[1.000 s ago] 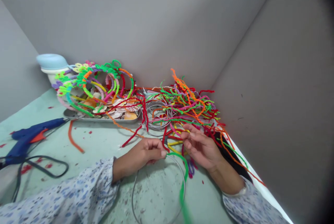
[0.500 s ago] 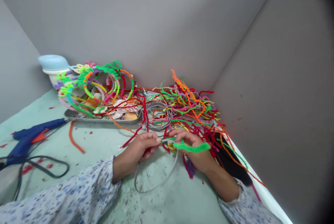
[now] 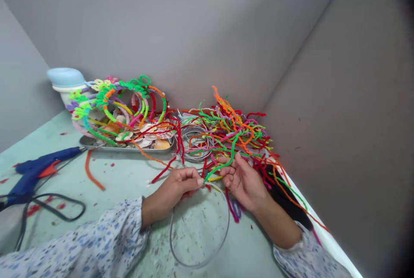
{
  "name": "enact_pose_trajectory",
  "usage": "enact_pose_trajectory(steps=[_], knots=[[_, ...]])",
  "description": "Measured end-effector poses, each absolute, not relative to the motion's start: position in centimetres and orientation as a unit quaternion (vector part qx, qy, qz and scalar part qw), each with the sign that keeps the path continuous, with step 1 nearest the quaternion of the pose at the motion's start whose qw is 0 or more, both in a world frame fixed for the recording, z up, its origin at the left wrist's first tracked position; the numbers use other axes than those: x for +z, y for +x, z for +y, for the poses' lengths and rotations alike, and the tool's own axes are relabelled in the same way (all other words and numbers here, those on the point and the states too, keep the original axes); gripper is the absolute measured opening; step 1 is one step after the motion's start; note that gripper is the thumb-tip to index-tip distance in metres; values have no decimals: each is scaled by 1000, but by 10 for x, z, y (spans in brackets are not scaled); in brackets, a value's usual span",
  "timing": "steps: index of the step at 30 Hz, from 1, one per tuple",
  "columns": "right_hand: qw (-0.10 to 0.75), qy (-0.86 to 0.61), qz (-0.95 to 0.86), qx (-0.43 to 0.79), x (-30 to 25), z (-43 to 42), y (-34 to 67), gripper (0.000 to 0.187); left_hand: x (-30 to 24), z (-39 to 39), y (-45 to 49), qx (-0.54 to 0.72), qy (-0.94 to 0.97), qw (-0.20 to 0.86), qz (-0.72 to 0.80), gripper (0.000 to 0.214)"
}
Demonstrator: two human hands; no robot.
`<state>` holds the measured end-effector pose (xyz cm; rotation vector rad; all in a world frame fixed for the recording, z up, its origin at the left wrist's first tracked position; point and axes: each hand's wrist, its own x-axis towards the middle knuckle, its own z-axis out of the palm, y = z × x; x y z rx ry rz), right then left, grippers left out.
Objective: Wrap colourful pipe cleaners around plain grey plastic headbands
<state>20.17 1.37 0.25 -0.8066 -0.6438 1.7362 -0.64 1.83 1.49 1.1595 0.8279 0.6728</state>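
My left hand (image 3: 176, 189) is closed, thumb and forefinger pinching a grey wire hoop (image 3: 199, 265) at its top. A green pipe cleaner (image 3: 220, 167) comes out of the same pinch, rises to the right and bends upward. Beside that bend is my right hand (image 3: 244, 183), its palm turned up. The thumb stands apart from the loosely curled fingers, and the pipe cleaner passes across the gap without a visible grip on it. The pinched end of the pipe cleaner is hidden by my left fingertips. The hoop hangs below my hands, over the table.
Behind my hands lie a coil of grey wire (image 3: 184, 142) and a tangled pile of coloured pipe cleaners (image 3: 239, 127). Finished-looking headbands (image 3: 129, 90) rest on a metal tray (image 3: 142, 150) of shells. A blue glue gun (image 3: 42, 165) with a cord lies left, near a lidded container (image 3: 66, 78).
My right hand has opened and turned palm up. The green pipe cleaner's free end has swung from pointing right to pointing up. The wire hoop shows as a fuller loop and hangs lower.
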Motion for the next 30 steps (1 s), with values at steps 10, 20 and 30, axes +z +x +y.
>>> enact_pose_trajectory(steps=[10,20,30], knots=[[375,-405,-400,731,5,0,188,43,10,15,-6,359,606,604,373,24],[383,-422,-432,699,8,-4,181,23,11,7,-6,324,708,507,371,17],[402,-500,-458,615,9,-8,172,26,15,4,-4,306,721,483,392,14]])
